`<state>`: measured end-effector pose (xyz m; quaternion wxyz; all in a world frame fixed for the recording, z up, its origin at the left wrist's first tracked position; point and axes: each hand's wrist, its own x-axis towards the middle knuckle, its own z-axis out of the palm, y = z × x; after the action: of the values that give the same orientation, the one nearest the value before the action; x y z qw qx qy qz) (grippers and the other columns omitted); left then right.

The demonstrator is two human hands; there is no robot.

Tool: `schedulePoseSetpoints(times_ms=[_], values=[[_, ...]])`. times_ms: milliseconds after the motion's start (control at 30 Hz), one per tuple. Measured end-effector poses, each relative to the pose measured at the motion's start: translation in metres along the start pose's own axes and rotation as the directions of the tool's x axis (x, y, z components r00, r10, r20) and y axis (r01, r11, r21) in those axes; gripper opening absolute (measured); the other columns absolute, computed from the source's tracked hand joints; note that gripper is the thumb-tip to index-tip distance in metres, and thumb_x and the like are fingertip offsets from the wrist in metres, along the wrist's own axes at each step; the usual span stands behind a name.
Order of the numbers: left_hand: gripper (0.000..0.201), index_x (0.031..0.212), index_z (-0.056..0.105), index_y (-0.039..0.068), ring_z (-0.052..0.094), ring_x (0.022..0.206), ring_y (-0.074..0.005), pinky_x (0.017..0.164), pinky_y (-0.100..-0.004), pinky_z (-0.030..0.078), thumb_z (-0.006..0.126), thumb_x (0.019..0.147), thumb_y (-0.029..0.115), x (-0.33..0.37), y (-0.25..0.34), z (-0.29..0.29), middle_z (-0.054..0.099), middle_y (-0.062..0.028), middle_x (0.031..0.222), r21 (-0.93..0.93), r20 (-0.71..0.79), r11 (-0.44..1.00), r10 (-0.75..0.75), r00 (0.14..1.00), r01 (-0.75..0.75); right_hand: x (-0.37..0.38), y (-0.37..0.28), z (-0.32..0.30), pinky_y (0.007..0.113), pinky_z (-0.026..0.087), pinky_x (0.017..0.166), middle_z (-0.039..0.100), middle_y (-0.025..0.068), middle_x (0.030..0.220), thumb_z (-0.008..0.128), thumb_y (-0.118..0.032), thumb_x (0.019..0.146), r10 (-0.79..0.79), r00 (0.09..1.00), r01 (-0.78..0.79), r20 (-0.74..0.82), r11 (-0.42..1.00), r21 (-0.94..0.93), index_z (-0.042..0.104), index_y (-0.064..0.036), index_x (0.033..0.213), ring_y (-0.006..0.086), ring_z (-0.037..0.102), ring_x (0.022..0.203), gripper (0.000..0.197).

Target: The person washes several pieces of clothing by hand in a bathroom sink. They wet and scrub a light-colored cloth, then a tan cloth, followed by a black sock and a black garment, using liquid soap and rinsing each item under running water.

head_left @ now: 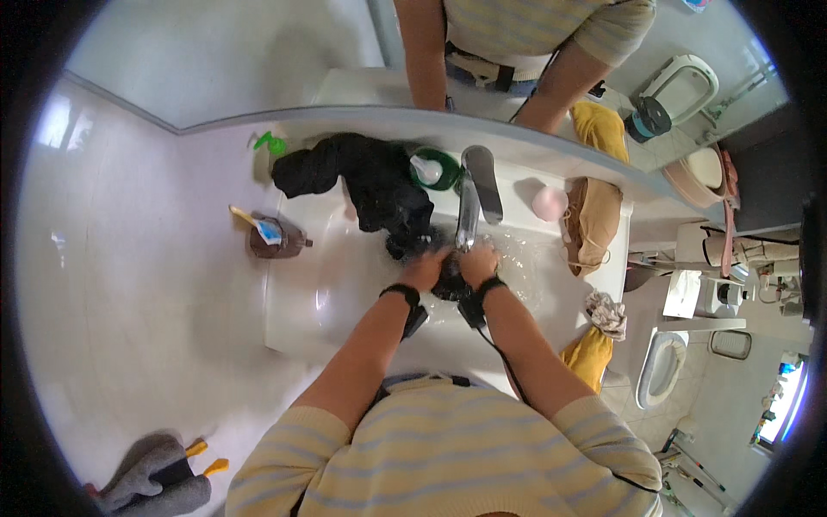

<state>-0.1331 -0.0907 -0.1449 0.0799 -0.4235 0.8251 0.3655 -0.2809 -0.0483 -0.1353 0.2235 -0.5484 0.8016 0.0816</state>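
Observation:
Both my hands are down in the white sink, under the metal faucet, with water around them. My left hand is closed on a wet black cloth garment, its fingers partly blurred. My right hand, with fingers curled, grips the dark bunched part of the cloth between the two hands. From there the garment trails up over the back left rim. Its exact kind cannot be made out. Black bands circle both wrists.
Behind the faucet stands a green pump bottle. A pink round object and a brown cloth bag rest on the right ledge. Crumpled cloth and yellow fabric hang nearby. At left is a brownish bottle; a mirror edge crosses behind.

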Motion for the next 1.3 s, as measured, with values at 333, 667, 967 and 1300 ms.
schedulePoseSetpoints(times_ms=[333, 667, 967, 1300], values=[[0.036, 0.117, 0.054, 0.004, 0.059, 0.094, -0.0188, 0.084, -0.0335, 0.045, 0.045, 0.085, 0.017, -0.040, -0.019, -0.030, 0.058, -0.0070, 0.113, -0.955, 0.131, 0.227, -0.250, 0.959, 0.190, -0.070, 0.011, -0.060, 0.030, 0.045, 0.075, 0.060, 0.0069, 0.074, 0.070, -0.006, 0.067, -0.269, 0.899, 0.423, -0.345, 0.335, 0.842, 0.061, -0.0034, 0.069, 0.0205, 0.057, 0.077, 0.009], [0.075, 0.145, 0.018, 0.034, -0.010, 0.136, -0.0468, 0.101, -0.0707, 0.010, 0.055, 0.082, 0.017, -0.057, 0.035, -0.001, -0.002, -0.0104, 0.154, 0.194, -0.030, 0.960, -0.198, 0.980, 0.200, -0.073, 0.000, 0.036, 0.066, 0.025, 0.097, 0.012, 0.0169, 0.150, 0.050, -0.044, 0.089, -0.134, 0.967, 0.182, -0.216, 0.958, 0.222, 0.028, -0.0226, 0.143, 0.0491, 0.015, 0.133, 0.062], [0.058, 0.133, 0.045, 0.021, 0.012, 0.132, -0.0489, 0.107, -0.0573, 0.021, 0.061, 0.078, 0.017, -0.012, 0.002, 0.002, 0.031, -0.0151, 0.141, 0.255, 0.083, 0.964, -0.092, 0.992, 0.068, -0.023, 0.006, 0.032, 0.063, 0.028, 0.097, 0.028, 0.0143, 0.144, 0.053, -0.021, 0.084, -0.216, 0.976, 0.216, -0.004, 0.976, 0.024, 0.047, -0.0144, 0.129, 0.0427, 0.020, 0.133, 0.046], [0.066, 0.127, 0.034, 0.012, 0.048, 0.111, -0.0436, 0.090, -0.0458, 0.042, 0.060, 0.068, -0.004, -0.054, 0.009, -0.038, 0.050, -0.0246, 0.121, -0.415, -0.292, 0.908, -0.186, 0.938, 0.051, -0.046, 0.065, -0.039, 0.033, 0.045, 0.088, 0.059, 0.0103, 0.098, 0.060, 0.006, 0.064, -0.150, 0.897, 0.433, -0.417, 0.494, 0.754, 0.056, -0.0042, 0.097, 0.0253, 0.057, 0.095, 0.035]])
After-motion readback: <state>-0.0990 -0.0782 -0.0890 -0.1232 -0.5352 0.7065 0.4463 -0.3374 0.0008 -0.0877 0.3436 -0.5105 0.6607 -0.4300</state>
